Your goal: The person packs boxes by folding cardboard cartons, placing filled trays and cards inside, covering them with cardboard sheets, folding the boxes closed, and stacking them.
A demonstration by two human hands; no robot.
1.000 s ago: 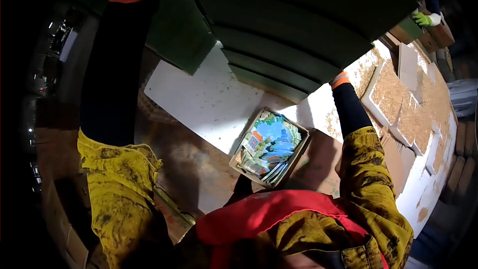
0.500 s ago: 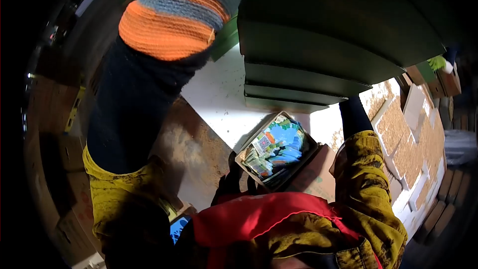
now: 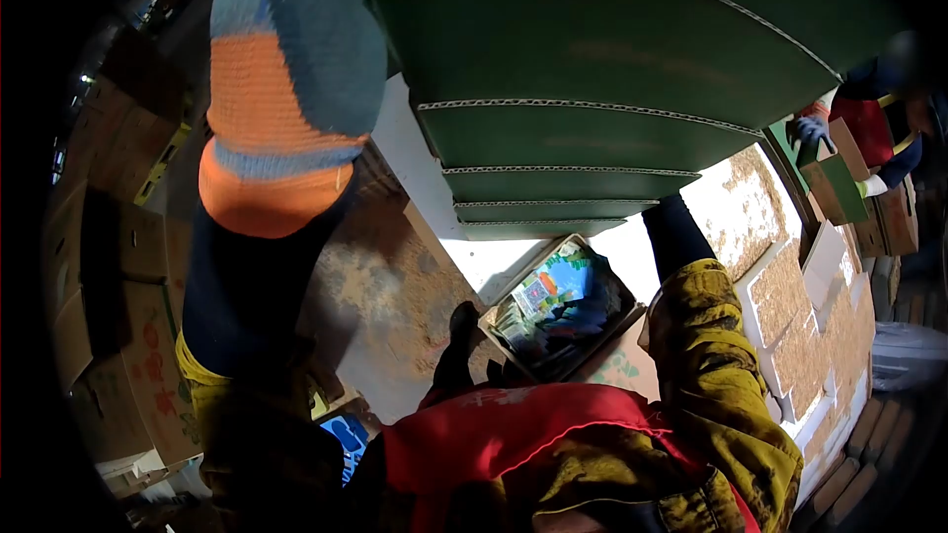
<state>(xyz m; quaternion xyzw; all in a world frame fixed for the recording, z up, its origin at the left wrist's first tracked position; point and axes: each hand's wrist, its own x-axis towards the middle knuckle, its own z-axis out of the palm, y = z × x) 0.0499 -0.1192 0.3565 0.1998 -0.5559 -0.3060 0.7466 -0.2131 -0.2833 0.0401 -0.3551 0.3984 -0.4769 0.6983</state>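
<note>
My left hand, in an orange and grey-blue knitted glove, is raised at the upper left. It presses at the left side of a staggered stack of green corrugated cardboard sheets, held up in front of me; its fingertips are out of sight. The right forearm goes behind the stack's lower edge, which hides my right hand. Below the stack, an open carton holds colourful printed packets or leaflets.
A white tabletop lies under the stack. Brown-speckled white slabs are at the right. Another person's gloved hand is by a green box. Brown cartons stand at the left; dusty floor lies between.
The cardboard stack has shifted left and tilted, so its corrugated edges now show. My left hand has moved left and down with it. The other person has come further into view.
</note>
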